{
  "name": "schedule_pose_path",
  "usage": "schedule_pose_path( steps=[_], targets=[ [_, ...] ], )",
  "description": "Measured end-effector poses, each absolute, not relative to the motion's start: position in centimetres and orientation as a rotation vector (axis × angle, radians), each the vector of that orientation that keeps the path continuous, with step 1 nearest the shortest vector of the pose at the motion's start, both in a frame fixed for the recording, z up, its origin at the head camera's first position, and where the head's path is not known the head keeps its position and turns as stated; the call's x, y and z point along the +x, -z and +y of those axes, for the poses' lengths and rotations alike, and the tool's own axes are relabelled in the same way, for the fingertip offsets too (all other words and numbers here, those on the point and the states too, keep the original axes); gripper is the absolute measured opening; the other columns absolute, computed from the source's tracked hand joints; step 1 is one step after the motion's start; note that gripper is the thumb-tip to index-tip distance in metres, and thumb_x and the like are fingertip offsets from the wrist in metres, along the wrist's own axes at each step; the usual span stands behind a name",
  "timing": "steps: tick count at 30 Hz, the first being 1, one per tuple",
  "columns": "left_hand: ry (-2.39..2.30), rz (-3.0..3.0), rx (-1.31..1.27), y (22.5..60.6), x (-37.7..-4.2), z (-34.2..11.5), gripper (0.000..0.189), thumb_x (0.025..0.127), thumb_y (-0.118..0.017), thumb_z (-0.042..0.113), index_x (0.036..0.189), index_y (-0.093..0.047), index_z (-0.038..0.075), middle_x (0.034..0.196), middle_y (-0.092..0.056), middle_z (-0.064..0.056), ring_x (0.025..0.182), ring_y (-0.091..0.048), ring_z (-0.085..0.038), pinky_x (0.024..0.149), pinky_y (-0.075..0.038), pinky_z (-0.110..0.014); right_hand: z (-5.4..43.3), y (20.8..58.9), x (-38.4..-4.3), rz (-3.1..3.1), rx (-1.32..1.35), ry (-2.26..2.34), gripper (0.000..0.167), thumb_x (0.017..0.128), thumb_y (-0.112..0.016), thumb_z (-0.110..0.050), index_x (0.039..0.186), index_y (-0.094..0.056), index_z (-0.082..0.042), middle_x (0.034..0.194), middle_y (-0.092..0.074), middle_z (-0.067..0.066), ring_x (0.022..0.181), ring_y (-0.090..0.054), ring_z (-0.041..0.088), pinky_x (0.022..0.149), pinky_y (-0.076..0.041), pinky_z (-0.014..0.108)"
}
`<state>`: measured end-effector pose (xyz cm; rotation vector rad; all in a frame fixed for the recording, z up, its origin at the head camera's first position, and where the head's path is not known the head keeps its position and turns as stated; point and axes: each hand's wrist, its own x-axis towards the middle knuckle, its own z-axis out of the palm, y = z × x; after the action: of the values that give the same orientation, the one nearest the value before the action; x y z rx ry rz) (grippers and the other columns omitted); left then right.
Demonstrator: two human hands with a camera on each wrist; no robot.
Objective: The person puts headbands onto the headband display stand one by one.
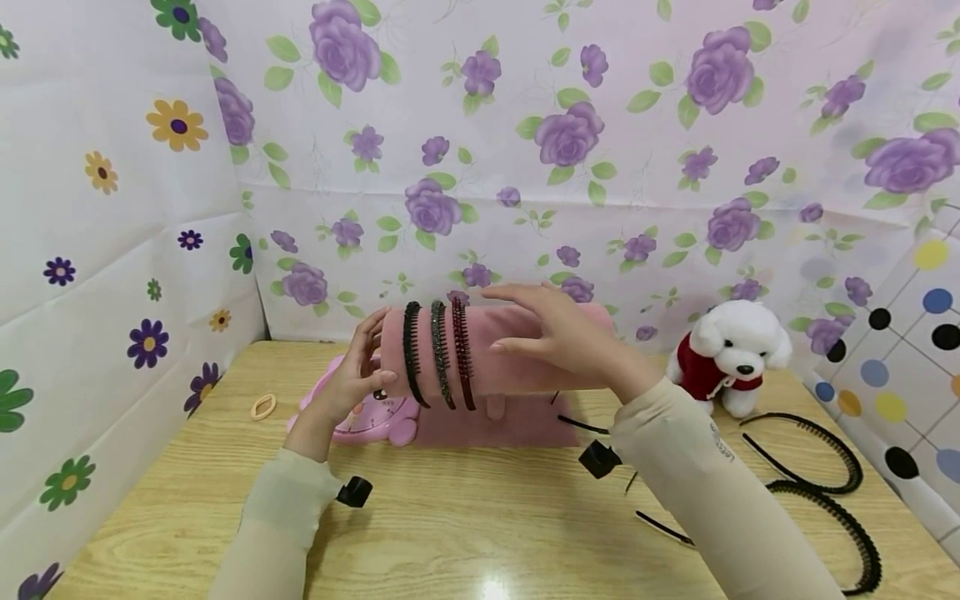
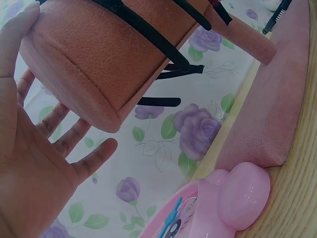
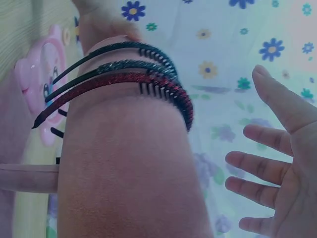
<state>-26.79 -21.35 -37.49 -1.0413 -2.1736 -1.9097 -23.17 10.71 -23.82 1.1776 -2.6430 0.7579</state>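
Note:
A pink plush headband stand has a horizontal roll on a short post over a flat base. Near the roll's left end it carries three toothed headbands: a black one, a dark glittery one and a dark red one. At the roll's left end is my left hand, its fingers spread and fairly straight; in the left wrist view the thumb lies against the end. My right hand is spread in front of the roll, and the right wrist view shows its fingers apart from the plush, holding nothing.
A pink clock stands behind the left hand, with a beige hair tie farther left. At right sit a white plush dog in red and several black headbands on the wooden table. Patterned cloth walls surround it.

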Motion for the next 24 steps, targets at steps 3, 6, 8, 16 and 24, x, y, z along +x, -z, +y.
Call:
schedule_pose_path(
  steps=[3, 6, 8, 16, 24],
  targets=[
    [1.907, -2.178, -1.039, 37.5, -26.8, -21.4, 0.084, 0.09, -0.065, 0.029, 0.154, -0.01, 0.024, 0.151, -0.025, 0.011, 0.131, -0.034, -0.009, 0.096, -0.04, -0.025, 11.2, 23.7, -22.5, -2.599, 1.162, -0.769, 0.06, 0.088, -0.07, -0.03, 0.141, -0.048, -0.014, 0.143, -0.051, 0.005, 0.136, -0.043, 0.025, 0.115, -0.029, 0.045],
    [1.899, -2.18, -1.039, 37.6, -26.8, -21.4, 0.084, 0.09, -0.065, 0.029, 0.154, -0.01, 0.024, 0.151, -0.025, 0.011, 0.131, -0.034, -0.009, 0.097, -0.04, -0.026, 11.8, 23.7, -21.9, -2.55, 1.148, -0.771, 0.057, 0.087, -0.071, -0.027, 0.138, -0.051, -0.011, 0.141, -0.053, 0.007, 0.134, -0.045, 0.026, 0.113, -0.032, 0.046],
    [1.898, -2.18, -1.038, 37.6, -26.8, -21.4, 0.084, 0.09, -0.065, 0.028, 0.154, -0.01, 0.024, 0.151, -0.026, 0.011, 0.131, -0.034, -0.009, 0.097, -0.04, -0.027, 12.3, 23.8, -21.5, -2.519, 1.141, -0.773, 0.056, 0.086, -0.072, -0.023, 0.137, -0.052, -0.009, 0.14, -0.054, 0.009, 0.134, -0.046, 0.027, 0.112, -0.033, 0.047],
    [1.906, -2.176, -1.043, 37.4, -26.8, -21.3, 0.084, 0.09, -0.065, 0.026, 0.154, -0.011, 0.024, 0.15, -0.027, 0.01, 0.131, -0.035, -0.01, 0.096, -0.04, -0.026, 14.6, 24.3, -19.5, -2.494, 1.077, -0.807, 0.051, 0.087, -0.071, -0.021, 0.134, -0.055, -0.012, 0.139, -0.055, 0.007, 0.132, -0.047, 0.026, 0.109, -0.036, 0.048],
    [1.917, -2.166, -1.049, 37.5, -26.9, -21.4, 0.084, 0.09, -0.065, 0.026, 0.154, -0.011, 0.025, 0.15, -0.027, 0.011, 0.131, -0.035, -0.01, 0.096, -0.041, -0.026, 16.9, 25.4, -17.8, -2.496, 1.015, -0.801, 0.051, 0.088, -0.07, -0.021, 0.136, -0.053, -0.019, 0.139, -0.055, 0.006, 0.131, -0.048, 0.029, 0.103, -0.04, 0.054]
  ],
)
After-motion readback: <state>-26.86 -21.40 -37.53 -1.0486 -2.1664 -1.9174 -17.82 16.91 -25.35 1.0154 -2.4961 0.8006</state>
